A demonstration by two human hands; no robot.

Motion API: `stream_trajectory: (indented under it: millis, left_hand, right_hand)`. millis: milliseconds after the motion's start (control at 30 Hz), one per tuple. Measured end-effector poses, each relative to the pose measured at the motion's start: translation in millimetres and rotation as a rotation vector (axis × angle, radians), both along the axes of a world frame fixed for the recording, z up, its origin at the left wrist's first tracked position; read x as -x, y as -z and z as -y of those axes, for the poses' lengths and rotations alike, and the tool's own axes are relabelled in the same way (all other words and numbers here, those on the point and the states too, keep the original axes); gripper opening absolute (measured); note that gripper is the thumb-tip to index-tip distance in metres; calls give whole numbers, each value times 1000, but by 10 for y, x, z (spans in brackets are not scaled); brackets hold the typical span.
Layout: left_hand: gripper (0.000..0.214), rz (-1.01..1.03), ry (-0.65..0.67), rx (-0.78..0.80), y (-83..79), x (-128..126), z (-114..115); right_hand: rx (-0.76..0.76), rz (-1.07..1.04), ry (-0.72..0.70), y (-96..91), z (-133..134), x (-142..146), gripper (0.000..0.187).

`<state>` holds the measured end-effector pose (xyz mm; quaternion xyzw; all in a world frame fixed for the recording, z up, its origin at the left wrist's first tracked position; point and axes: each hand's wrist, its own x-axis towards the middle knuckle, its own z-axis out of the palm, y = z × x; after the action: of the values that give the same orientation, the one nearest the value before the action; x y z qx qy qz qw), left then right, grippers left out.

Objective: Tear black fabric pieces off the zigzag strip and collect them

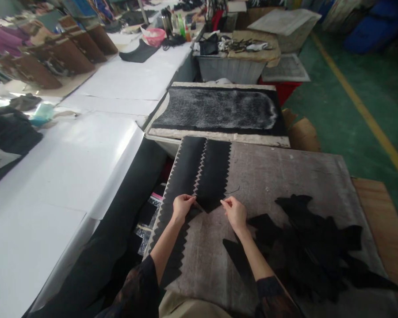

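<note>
Head view — left hand and right hand, fingers pinched on the zigzag-edged black strip over the grey board

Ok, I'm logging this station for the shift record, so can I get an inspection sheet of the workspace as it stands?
Surface: worn grey felt board, scuffed, tilted toward the person.
Job's things: black zigzag-edged strip lying flat beside a second zigzag strip; their edges look close or overlapping.
Clutter: loose pile of black offcuts on the board's right part.
Grips: left hand and right hand each pinch the near pointed end of the strip.
Cables: nothing seen.
Surroundings: long white-covered table to the left, pink basin further up it, green floor with a yellow line to the right.
</note>
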<state>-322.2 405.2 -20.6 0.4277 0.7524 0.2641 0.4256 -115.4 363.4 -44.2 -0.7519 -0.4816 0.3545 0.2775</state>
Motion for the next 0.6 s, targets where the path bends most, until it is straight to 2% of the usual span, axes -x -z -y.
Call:
stream_trajectory:
  millis: [233, 600]
  left_hand:
    - [23, -87, 56, -8, 97, 55, -75]
    - [23, -169, 79, -21, 71, -8, -59]
  right_hand:
    - [57, 20, 21, 16, -64, 51, 32]
    - [94, 53, 30, 94, -98, 41, 32]
